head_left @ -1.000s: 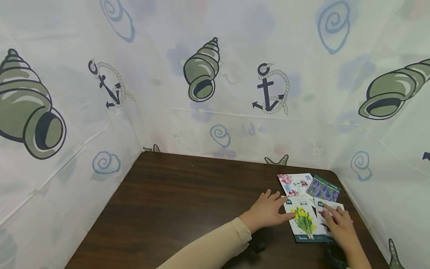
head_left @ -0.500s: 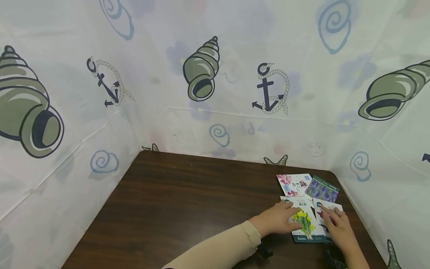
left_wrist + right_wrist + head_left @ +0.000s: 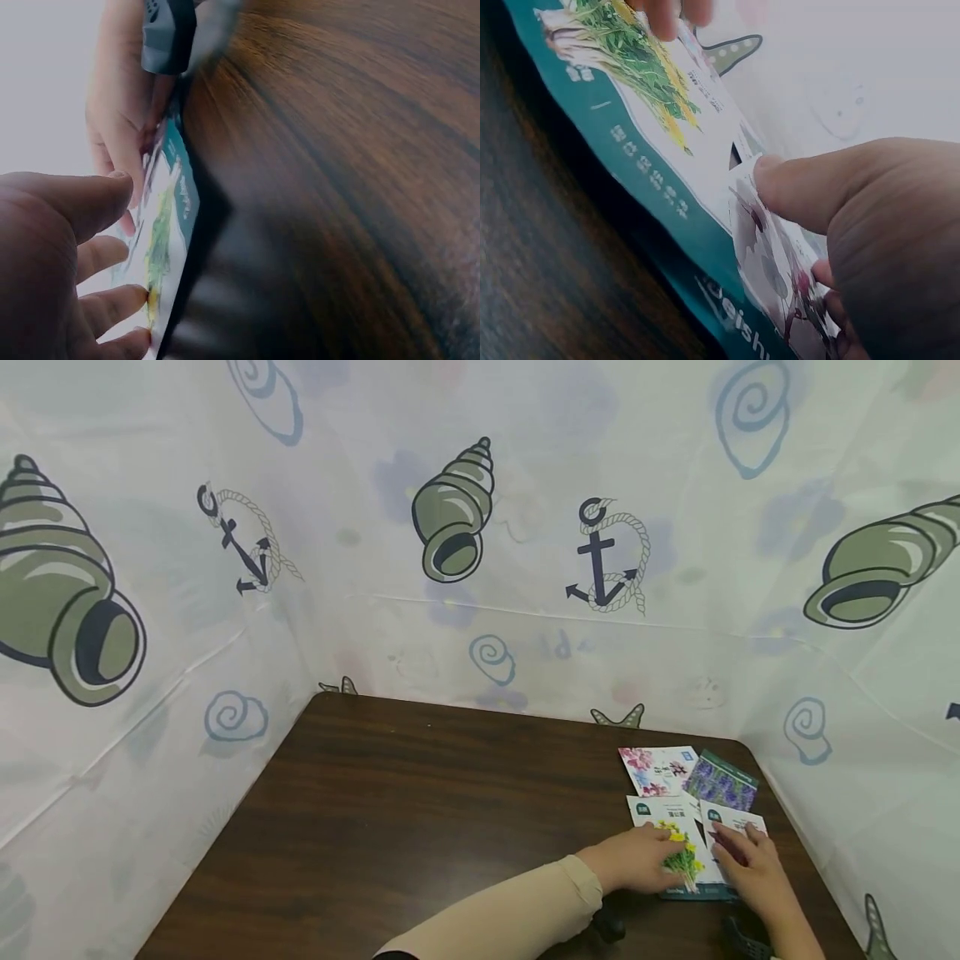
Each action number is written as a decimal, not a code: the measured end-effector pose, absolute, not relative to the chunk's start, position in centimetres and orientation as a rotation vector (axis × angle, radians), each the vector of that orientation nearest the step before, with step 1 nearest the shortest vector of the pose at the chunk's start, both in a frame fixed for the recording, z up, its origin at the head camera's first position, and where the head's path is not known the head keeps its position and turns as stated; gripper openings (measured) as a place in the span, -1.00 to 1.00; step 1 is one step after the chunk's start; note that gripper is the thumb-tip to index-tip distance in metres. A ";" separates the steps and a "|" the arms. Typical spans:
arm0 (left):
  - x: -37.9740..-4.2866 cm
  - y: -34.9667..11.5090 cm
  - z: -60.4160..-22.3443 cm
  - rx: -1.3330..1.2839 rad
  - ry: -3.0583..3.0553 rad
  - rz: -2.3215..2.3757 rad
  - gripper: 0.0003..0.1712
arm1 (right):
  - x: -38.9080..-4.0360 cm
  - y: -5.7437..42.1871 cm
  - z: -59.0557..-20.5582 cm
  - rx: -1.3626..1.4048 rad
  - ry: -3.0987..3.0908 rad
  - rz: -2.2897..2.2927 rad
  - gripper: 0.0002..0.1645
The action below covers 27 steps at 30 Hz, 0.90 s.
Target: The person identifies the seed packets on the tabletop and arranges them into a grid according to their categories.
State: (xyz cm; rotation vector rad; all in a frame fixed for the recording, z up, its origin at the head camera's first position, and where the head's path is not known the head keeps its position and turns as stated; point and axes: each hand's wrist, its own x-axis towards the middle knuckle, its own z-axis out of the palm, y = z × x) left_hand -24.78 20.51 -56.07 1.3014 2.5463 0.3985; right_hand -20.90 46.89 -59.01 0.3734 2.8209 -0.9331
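Note:
My left hand (image 3: 636, 858) lies over a seed packet with yellow flowers (image 3: 654, 811), its fingertips touching the printed face; in the left wrist view its fingers (image 3: 112, 306) are spread and fairly straight. Beside it my right hand (image 3: 759, 870) rests on a second seed packet with dark reddish flowers (image 3: 738, 817). The right wrist view has my right thumb (image 3: 780, 184) touching this packet's face, which looks slightly bowed, and the other fingertips farther along it. These two packets overlap along their sides. Both hands cover parts of the prints.
Behind them lie a packet with pink flowers (image 3: 651, 768) and a purple-flowered packet (image 3: 722, 782), partly overlapping. The dark wooden table (image 3: 420, 793) extends to the left. A printed cloth (image 3: 525, 560) with shells and anchors surrounds it.
My left hand has moved right and toward me, from the yellow-flowered packet's left edge onto its face. My right hand stays on its packet, its fingers slightly shifted.

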 end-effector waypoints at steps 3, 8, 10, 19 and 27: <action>-24.9 20.5 -56.5 1.350 2.569 0.336 -0.34 | -20.8 46.8 -59.3 0.356 2.836 -0.936 -0.07; -25.0 20.5 -56.5 1.324 2.612 0.285 -0.39 | -20.9 46.6 -59.3 0.326 2.885 -0.929 -0.12; -24.9 20.5 -56.4 1.300 2.622 0.271 -0.40 | -20.9 46.7 -59.3 0.327 2.892 -0.921 -0.14; -24.5 20.3 -55.9 1.234 2.684 0.232 -0.44 | -20.8 46.6 -59.0 0.326 2.902 -0.883 -0.14; -24.0 20.1 -55.5 1.162 2.751 0.179 -0.63 | -20.8 46.7 -59.2 0.299 2.927 -0.868 -0.17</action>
